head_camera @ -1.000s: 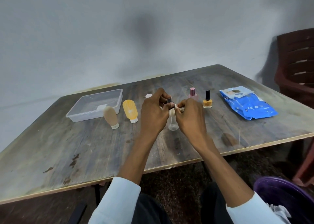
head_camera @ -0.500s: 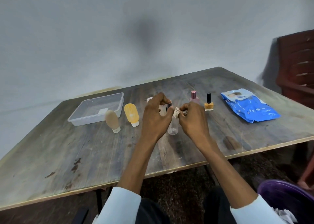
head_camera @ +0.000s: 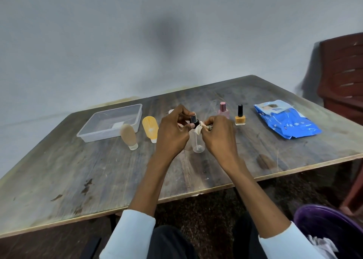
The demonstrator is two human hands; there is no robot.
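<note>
A small clear spray bottle (head_camera: 198, 145) with a black nozzle stands on the wooden table (head_camera: 98, 172) between my hands. My left hand (head_camera: 173, 133) grips its black top, fingers curled round the nozzle. My right hand (head_camera: 218, 135) pinches a small crumpled white wipe (head_camera: 198, 129) against the bottle's neck. The bottle's upper body is partly hidden by my fingers.
To the left stand a beige tube (head_camera: 128, 136), a yellow tube (head_camera: 150, 129) and a clear plastic tray (head_camera: 110, 124). Behind my hands stand a pink bottle (head_camera: 223, 111) and an orange nail polish (head_camera: 240, 116). A blue wipes pack (head_camera: 284, 122) lies right. A brown chair (head_camera: 343, 74) stands beyond.
My hands stay on the spray bottle; the right hand's wipe has shifted slightly at the bottle's neck. The camera view moved a little.
</note>
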